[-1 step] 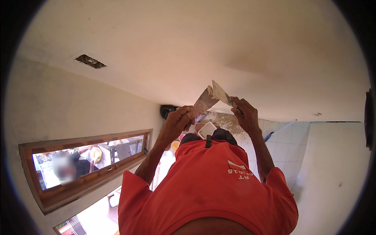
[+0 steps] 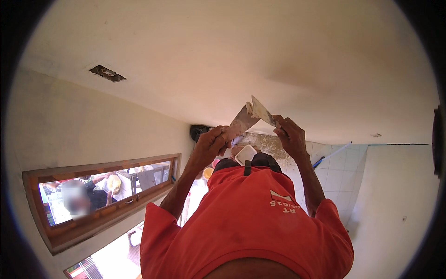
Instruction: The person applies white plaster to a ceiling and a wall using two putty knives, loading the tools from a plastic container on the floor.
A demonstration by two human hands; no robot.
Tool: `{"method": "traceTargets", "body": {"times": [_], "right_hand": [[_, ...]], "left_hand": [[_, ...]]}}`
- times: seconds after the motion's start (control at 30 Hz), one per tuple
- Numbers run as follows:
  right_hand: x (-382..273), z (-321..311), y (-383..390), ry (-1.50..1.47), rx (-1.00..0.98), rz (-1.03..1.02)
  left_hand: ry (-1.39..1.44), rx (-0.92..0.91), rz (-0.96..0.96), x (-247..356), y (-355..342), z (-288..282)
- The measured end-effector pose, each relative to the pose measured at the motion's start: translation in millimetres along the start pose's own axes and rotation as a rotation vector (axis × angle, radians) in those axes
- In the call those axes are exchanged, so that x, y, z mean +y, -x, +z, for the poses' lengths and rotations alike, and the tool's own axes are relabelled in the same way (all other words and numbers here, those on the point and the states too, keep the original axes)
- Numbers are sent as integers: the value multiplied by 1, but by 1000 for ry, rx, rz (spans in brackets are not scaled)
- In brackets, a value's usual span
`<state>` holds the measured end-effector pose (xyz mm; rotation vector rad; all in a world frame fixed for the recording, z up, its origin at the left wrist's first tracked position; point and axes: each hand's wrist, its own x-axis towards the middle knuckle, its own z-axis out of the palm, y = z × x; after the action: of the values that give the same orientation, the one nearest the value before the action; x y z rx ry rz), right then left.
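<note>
In front of my chest, my left hand (image 2: 211, 143) is closed around the lower end of a wide putty knife (image 2: 242, 125), its blade slanting up to the right. My right hand (image 2: 292, 135) grips a second, smaller putty knife (image 2: 262, 110) that leans up to the left. The two blades meet near their ends. A lump of pale putty (image 2: 250, 109) sits where they touch, and smears coat both blades. The handles are mostly hidden in my fingers. Behind the knives rises a smooth pale wall (image 2: 186, 69).
An open socket hole (image 2: 108, 73) is cut into the wall at upper left. Through a wooden window frame (image 2: 93, 226), a person (image 2: 97, 197) shows outside. Below stand a white container (image 2: 245, 155) and a yellow bucket (image 2: 207, 173). A blue-and-white stick (image 2: 339, 152) leans by the tiles.
</note>
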<state>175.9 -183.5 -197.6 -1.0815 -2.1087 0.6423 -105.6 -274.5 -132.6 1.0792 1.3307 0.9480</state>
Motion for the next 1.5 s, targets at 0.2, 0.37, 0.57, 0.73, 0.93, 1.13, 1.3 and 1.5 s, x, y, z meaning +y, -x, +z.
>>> {"method": "traceTargets", "body": {"times": [0.2, 0.37, 0.57, 0.73, 0.93, 1.13, 1.3, 1.5], "right_hand": [[-3, 3, 4, -16, 18, 19], [13, 17, 26, 42, -117, 82], [21, 18, 56, -255, -48, 396], [-41, -48, 40, -948, -140, 677], [-44, -59, 39, -918, -193, 571], [-71, -73, 31, -951, -232, 633], [-68, -70, 4, -757, -453, 764], [-64, -74, 2, -960, -437, 513]], "left_hand": [[-10, -42, 18, -12, -4, -4], [-24, -43, 48, -2, -6, 0], [-22, 43, 31, 14, -2, 10], [-108, 178, 168, -9, -10, 6], [-92, 220, 241, -2, -8, 4], [-190, 217, 441, 12, -10, 12], [-442, 155, 868, -16, -26, -22], [-847, 152, 835, 22, -11, -32]]}}
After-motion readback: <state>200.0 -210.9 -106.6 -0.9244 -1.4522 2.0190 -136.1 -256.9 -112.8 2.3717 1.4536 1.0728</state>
